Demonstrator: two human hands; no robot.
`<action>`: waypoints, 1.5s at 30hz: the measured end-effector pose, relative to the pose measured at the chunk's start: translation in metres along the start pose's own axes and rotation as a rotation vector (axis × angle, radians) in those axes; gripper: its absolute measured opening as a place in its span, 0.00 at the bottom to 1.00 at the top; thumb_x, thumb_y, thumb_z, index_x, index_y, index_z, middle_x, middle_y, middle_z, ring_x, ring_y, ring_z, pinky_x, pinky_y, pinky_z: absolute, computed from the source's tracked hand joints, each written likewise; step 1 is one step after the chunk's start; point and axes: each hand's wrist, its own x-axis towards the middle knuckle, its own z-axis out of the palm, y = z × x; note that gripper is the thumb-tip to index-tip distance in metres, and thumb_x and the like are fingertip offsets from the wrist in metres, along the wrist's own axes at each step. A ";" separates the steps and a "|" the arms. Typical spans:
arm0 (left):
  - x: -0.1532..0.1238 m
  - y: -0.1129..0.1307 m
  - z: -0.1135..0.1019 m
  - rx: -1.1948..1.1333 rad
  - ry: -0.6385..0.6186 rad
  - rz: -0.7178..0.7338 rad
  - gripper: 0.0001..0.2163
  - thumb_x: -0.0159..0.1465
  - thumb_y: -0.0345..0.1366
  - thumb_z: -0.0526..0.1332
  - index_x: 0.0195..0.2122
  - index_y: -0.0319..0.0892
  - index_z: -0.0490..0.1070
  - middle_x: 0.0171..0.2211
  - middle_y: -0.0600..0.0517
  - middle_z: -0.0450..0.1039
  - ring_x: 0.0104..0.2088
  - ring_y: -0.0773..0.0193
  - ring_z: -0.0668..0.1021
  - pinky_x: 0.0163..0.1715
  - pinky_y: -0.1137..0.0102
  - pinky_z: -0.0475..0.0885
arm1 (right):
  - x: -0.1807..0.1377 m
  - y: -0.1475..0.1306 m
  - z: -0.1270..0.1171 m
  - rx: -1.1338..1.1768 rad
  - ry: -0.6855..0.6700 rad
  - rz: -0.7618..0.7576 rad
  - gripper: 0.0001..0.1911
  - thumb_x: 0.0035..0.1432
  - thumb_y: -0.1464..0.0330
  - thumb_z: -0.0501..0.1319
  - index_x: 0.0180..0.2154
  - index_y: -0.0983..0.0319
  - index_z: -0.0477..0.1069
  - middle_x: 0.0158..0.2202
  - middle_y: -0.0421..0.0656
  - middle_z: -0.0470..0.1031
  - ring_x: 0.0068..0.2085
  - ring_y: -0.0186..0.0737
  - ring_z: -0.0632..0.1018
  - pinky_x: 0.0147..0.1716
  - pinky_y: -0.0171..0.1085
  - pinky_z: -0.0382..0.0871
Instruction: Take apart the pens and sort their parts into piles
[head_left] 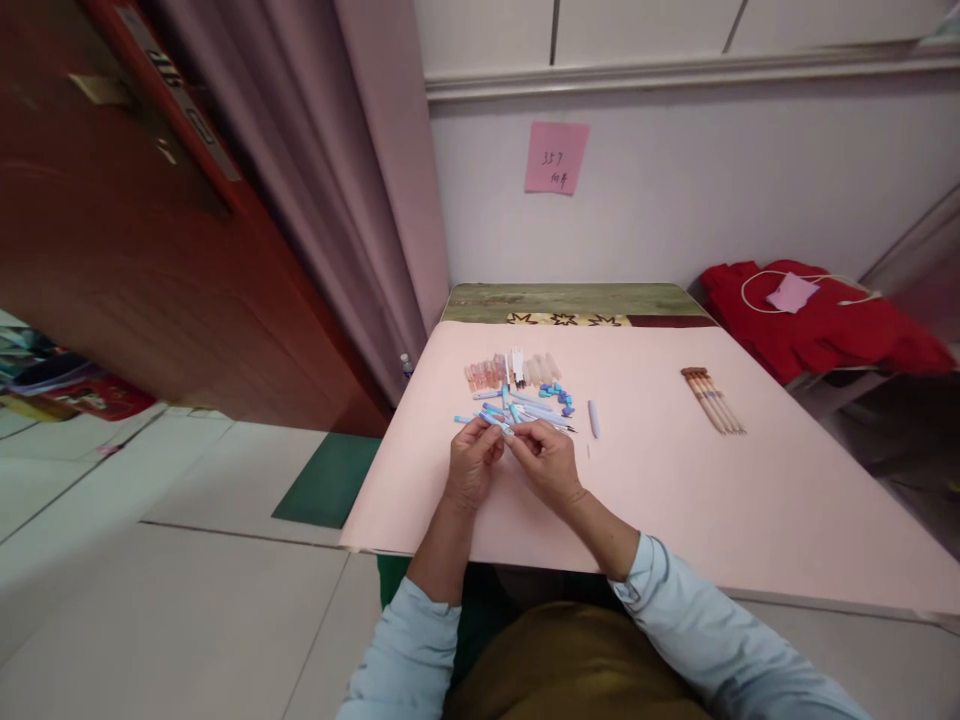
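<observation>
My left hand (474,462) and my right hand (547,458) meet above the near part of the table, fingertips pinched together. Between them is a small light-blue pen part (497,421); its exact shape is partly hidden by my fingers. Just beyond my hands lies a loose pile of light-blue and white pen parts (529,404). Small blue caps (556,391) sit to the right of the pile. Farther right, a single pale lilac pen barrel (594,419) lies apart, with a thin small piece (589,452) near it.
Behind the pile are pinkish clear pieces (487,373), white refills (518,366) and pale barrels (541,369). Several brown-topped pens (712,400) lie together at the right on the pink-covered table (787,520). A red cloth (810,330) is beyond the right edge.
</observation>
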 end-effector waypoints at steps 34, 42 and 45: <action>0.006 0.005 -0.004 -0.190 0.046 -0.036 0.09 0.53 0.35 0.71 0.32 0.37 0.74 0.29 0.51 0.73 0.24 0.72 0.70 0.21 0.76 0.63 | 0.012 0.040 -0.112 -0.507 -0.058 0.140 0.08 0.54 0.64 0.60 0.31 0.56 0.78 0.27 0.38 0.76 0.26 0.34 0.71 0.28 0.33 0.62; 0.008 0.017 -0.012 -0.498 0.151 0.103 0.08 0.59 0.40 0.67 0.29 0.41 0.73 0.26 0.53 0.69 0.23 0.74 0.64 0.20 0.78 0.63 | 0.010 0.047 -0.105 -0.429 0.110 0.280 0.12 0.54 0.59 0.59 0.31 0.58 0.78 0.22 0.38 0.73 0.23 0.34 0.70 0.26 0.33 0.63; 0.008 0.017 -0.012 -0.480 0.151 0.089 0.09 0.60 0.41 0.66 0.29 0.41 0.73 0.26 0.53 0.68 0.23 0.73 0.63 0.20 0.78 0.63 | 0.010 0.045 -0.099 -0.448 0.058 0.215 0.11 0.54 0.60 0.59 0.31 0.57 0.78 0.25 0.38 0.75 0.25 0.35 0.72 0.28 0.34 0.64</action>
